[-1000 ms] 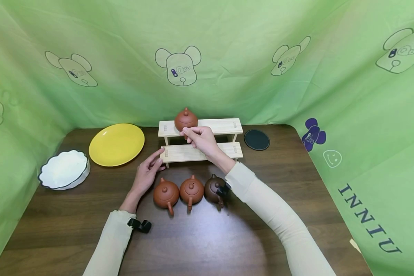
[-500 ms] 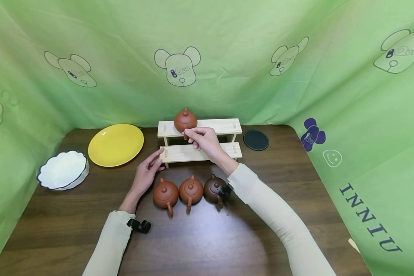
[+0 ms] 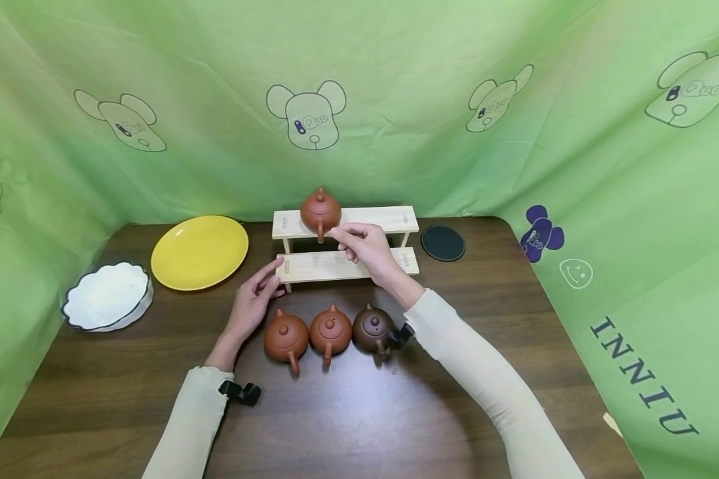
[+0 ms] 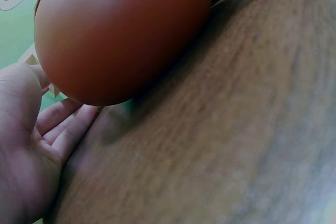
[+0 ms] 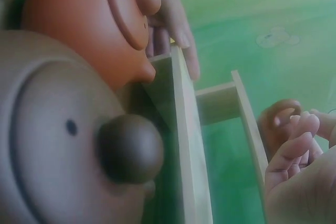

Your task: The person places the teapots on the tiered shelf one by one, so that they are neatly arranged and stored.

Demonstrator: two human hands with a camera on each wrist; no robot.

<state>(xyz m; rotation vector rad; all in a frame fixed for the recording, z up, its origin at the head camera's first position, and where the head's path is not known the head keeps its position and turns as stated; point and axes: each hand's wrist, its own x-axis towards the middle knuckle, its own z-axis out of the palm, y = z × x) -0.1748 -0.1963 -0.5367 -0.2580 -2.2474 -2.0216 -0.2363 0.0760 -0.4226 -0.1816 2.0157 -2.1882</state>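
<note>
Right above the centre of the head view, the top pot [image 3: 320,209] sits upright near the left end of the upper shelf [image 3: 377,217], its handle [image 3: 320,234] pointing down the frame and reaching past the shelf's front edge. The right hand [image 3: 369,253] is just to the right of that handle, thumb and forefinger drawn close together, the other fingers loosely curled; it holds nothing. In the right wrist view its fingertips also appear close to the handle, at the right edge. The left hand [image 3: 253,303], well apart from the right one, touches the left end of the lower shelf [image 3: 329,266] with its fingers extended; how firmly it presses I cannot tell.

Below the lower shelf, three pots stand in a row at the centre of the frame: the left pot [image 3: 285,336], the middle pot [image 3: 331,330] and the dark pot [image 3: 373,329], so close that contact is hard to judge. A reddish pot fills the top of the left wrist view, with the left hand below it at the left edge.

Toward the left of the head view lie a yellow plate [image 3: 200,253] and a scalloped white dish [image 3: 106,296]; a black coaster [image 3: 443,243] lies right of the shelves. All stand on a brown table [image 3: 335,426] before a green cloth [image 3: 395,166].
</note>
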